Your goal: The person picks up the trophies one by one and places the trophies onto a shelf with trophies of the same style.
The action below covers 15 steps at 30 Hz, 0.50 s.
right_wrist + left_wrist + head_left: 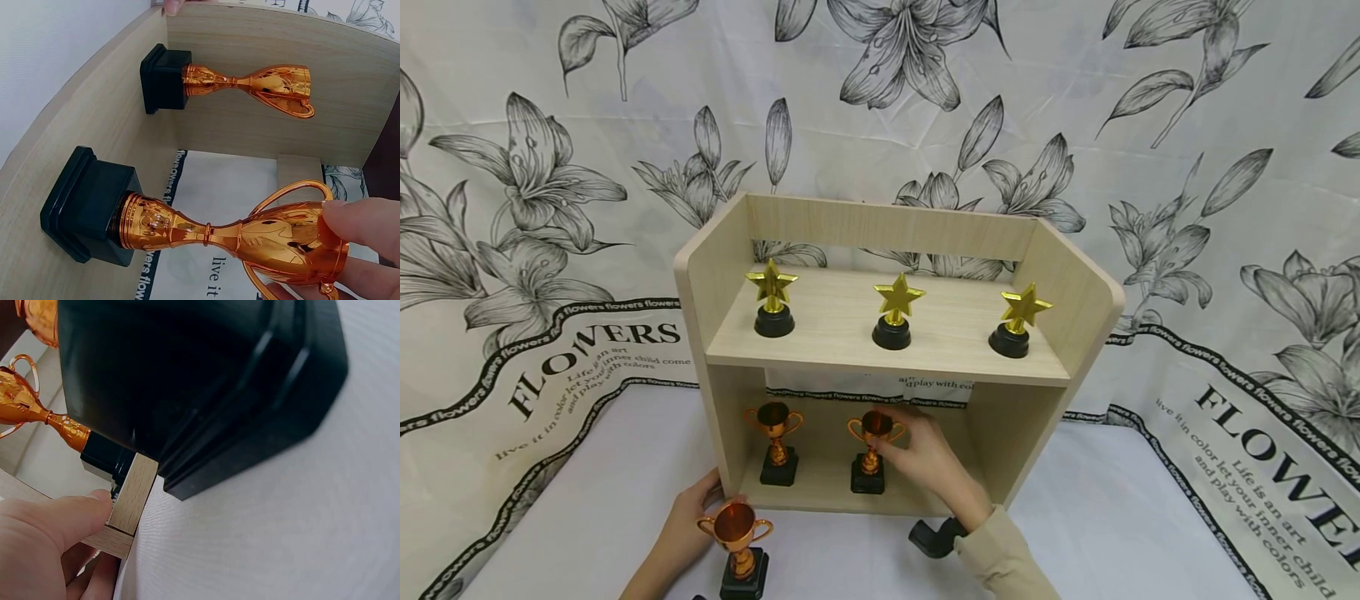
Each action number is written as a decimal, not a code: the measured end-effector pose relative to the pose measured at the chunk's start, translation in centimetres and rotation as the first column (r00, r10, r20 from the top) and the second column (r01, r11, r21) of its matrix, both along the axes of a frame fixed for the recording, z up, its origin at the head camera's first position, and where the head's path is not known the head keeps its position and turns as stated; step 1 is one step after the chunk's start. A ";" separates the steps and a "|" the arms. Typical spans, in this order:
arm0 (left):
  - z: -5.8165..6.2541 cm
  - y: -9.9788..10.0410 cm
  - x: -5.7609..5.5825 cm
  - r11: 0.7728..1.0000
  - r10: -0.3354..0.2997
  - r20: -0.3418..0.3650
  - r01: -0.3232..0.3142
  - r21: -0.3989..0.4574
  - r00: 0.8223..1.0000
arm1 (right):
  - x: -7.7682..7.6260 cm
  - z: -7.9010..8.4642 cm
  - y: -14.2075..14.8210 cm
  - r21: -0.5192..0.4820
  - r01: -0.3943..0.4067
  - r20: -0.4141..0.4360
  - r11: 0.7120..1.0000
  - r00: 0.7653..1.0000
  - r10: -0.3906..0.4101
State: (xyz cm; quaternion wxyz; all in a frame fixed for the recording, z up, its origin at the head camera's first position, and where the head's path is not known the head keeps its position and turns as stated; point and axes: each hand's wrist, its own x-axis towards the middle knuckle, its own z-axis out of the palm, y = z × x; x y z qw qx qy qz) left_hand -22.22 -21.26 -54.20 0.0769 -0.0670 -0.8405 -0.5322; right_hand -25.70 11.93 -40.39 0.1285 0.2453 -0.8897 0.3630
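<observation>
In the lower compartment of a pale wooden shelf [880, 371], my right hand [925, 454] pinches the cup rim of a bronze-coloured trophy [872, 454] between thumb and fingers. The right wrist view shows the black base of this trophy [287, 240] on the shelf floor. Left of it stands a second trophy [777, 446], upright and untouched. With the thumb inside and fingers outside, my left hand [688, 517] grips the shelf's lower left front corner [128, 500]. A third trophy [741, 554] is in front of that corner; its black base [206, 381] looms large in the left wrist view.
On the upper board stand a left star trophy [772, 300], a middle star trophy [895, 312] and a right star trophy [1017, 321]. A black curved piece [936, 539] shows below my right wrist. Flower-printed cloth [880, 125] hangs behind; a white surface [1112, 517] lies beneath.
</observation>
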 end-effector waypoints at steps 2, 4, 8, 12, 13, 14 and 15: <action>0.0 0.0 0.0 1.000 0.000 -0.008 0.000 -0.002 1.000 | 0.0 0.0 0.0 0.000 -0.004 0.004 1.000 1.000 0.004; -0.1 0.0 0.1 1.000 0.000 -0.012 0.000 -0.002 1.000 | 0.0 0.0 0.0 -0.001 -0.003 0.011 1.000 1.000 0.003; 0.0 0.0 0.1 1.000 -0.002 -0.010 0.002 -0.005 1.000 | -0.1 -0.1 0.0 0.004 0.002 0.010 1.000 1.000 -0.002; 0.0 0.0 0.0 1.000 -0.001 -0.001 0.001 -0.009 1.000 | -0.1 -0.1 0.0 0.006 -0.002 -0.002 1.000 1.000 0.002; 0.0 0.0 0.0 1.000 -0.001 -0.001 0.001 -0.008 1.000 | -0.1 0.0 0.0 0.007 -0.004 -0.002 1.000 1.000 0.004; 0.0 0.0 0.0 1.000 -0.001 0.000 0.001 -0.008 1.000 | -0.1 0.0 0.0 0.008 -0.005 0.000 1.000 1.000 0.005; 0.0 0.0 0.0 1.000 0.001 0.004 -0.001 -0.009 1.000 | -0.1 0.0 0.0 0.011 -0.005 0.000 1.000 1.000 0.005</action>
